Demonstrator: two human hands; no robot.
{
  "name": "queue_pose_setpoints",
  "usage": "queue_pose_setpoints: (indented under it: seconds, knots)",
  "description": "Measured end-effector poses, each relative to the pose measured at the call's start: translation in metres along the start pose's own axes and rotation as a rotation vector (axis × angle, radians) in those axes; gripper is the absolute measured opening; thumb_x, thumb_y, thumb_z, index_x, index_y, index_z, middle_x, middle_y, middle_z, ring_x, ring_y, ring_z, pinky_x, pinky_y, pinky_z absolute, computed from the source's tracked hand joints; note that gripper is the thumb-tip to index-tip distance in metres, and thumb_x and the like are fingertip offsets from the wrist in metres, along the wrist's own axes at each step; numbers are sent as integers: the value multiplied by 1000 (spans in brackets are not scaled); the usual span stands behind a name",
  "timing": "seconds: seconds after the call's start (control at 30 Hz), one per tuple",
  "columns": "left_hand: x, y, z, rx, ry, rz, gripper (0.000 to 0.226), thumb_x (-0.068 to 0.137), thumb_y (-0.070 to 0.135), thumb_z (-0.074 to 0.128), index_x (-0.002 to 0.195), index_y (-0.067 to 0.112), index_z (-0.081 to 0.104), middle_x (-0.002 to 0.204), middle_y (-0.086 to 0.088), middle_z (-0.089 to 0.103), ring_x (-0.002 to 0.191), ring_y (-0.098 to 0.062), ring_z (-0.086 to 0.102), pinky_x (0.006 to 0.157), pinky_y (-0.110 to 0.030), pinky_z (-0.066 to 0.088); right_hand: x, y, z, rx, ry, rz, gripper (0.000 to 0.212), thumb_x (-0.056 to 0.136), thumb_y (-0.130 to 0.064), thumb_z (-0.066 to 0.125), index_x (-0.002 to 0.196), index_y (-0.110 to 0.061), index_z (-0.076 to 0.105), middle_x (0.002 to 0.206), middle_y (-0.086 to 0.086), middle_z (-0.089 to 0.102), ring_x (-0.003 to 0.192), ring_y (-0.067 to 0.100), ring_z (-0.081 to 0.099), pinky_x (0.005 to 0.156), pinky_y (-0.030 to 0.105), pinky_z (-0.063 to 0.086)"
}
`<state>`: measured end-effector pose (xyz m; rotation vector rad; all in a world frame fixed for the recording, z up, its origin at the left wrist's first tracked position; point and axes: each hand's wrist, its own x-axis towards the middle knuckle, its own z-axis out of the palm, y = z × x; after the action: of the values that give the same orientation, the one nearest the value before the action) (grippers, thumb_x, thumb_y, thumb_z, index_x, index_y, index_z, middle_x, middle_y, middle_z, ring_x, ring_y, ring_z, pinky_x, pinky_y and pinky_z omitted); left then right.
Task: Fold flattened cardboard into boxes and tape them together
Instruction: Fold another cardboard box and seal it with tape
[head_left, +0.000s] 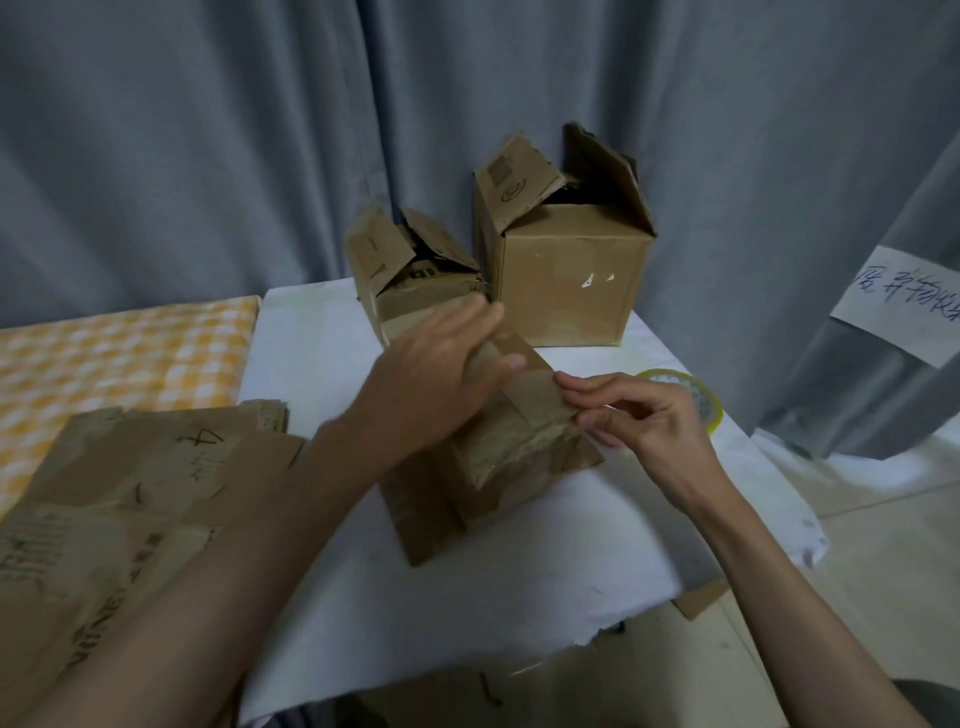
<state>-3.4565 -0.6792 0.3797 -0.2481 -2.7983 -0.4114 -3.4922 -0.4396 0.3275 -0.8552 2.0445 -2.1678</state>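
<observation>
White-covered table (322, 364) before grey curtains: taping of a small box in progress.
The box (498, 452) lies mid-table; left hand (441, 374) presses flat-fingered on its top, right hand (639, 415) pinches what seems clear tape at its right edge. Tape roll (696, 395) just right of the box. Next, judged: smooth the strip down, firmly.

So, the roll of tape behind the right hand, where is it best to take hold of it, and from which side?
Probably by the rim of the roll of tape, coming from above. It lies flat on the white table with its hole facing up, so fingers can go inside and the thumb outside. The right hand covers its near edge, so its far-right rim is freer.
</observation>
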Motion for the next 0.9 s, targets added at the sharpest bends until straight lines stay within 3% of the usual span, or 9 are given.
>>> queue_pose_setpoints:
  seconds: [0.1, 0.23, 0.3, 0.37, 0.47, 0.6, 0.7, 0.83, 0.9]
  knots:
    - [19, -28, 12, 145, -233, -128, 94, 82, 78, 6, 158, 22, 3, 166, 0, -2, 152, -19, -1, 122, -42, 1, -1, 1, -1, -6, -2, 50, 29, 78, 16, 69, 92, -8, 76, 104, -7, 77, 105, 8, 70, 80, 16, 54]
    - [28, -44, 26, 163, -302, -151, 101, 78, 84, -2, 157, 20, -5, 165, -3, -9, 152, -23, 1, 121, -44, 0, -4, 3, 4, -42, 34, 63, 32, 79, 15, 69, 105, -3, 75, 110, -7, 76, 109, 6, 69, 80, 13, 52]
    - [30, -46, 23, 167, -286, -169, 103, 78, 86, -2, 157, 21, -3, 166, -3, -4, 151, -25, 8, 120, -45, 6, -7, 0, 7, -118, 92, 65, 33, 81, 9, 72, 110, -7, 75, 110, -7, 76, 101, 8, 70, 81, 18, 54]
    - [31, -44, 20, 142, -250, -201, 102, 78, 86, 2, 158, 21, 3, 165, -3, 7, 148, -28, 17, 118, -46, 13, -13, 0, 9, -210, 241, 93, 35, 81, 0, 78, 113, -8, 68, 85, -9, 72, 75, 9, 64, 69, 20, 54]
    - [34, -42, 14, 121, -179, -263, 92, 89, 78, 15, 156, 15, 16, 157, -12, 32, 140, -33, 29, 113, -47, 22, -25, -2, 21, -194, 351, 256, 31, 88, -17, 75, 100, 5, 57, 61, 11, 63, 53, 19, 58, 50, 25, 50]
    - [32, -48, 1, 80, -171, -259, 74, 97, 66, 23, 144, 12, 41, 144, -15, 47, 128, -31, 44, 103, -43, 35, -33, -13, 42, -116, 278, 453, 43, 102, -34, 54, 100, 8, 46, 76, 29, 68, 59, 32, 67, 54, 38, 58]
    - [21, -55, -11, -91, -165, -282, 63, 98, 63, 29, 134, 15, 48, 137, -10, 51, 116, -26, 53, 98, -44, 44, -31, -26, 48, -98, 280, 500, 45, 104, -39, 47, 101, 5, 46, 79, 26, 67, 65, 36, 68, 64, 51, 62]
    - [4, -57, -30, -245, 13, -318, 47, 98, 60, 32, 116, 23, 55, 119, -1, 59, 107, -22, 55, 91, -41, 44, -24, -47, 53, -176, 324, 493, 48, 106, -43, 39, 108, 3, 50, 81, 19, 65, 58, 24, 68, 49, 31, 55]
    - [-5, -55, -43, -314, 119, -324, 39, 99, 58, 34, 105, 26, 55, 110, 1, 61, 103, -20, 57, 89, -41, 45, -19, -57, 57, -216, 334, 470, 48, 105, -46, 37, 107, -2, 54, 88, 22, 67, 64, 26, 70, 51, 33, 57]
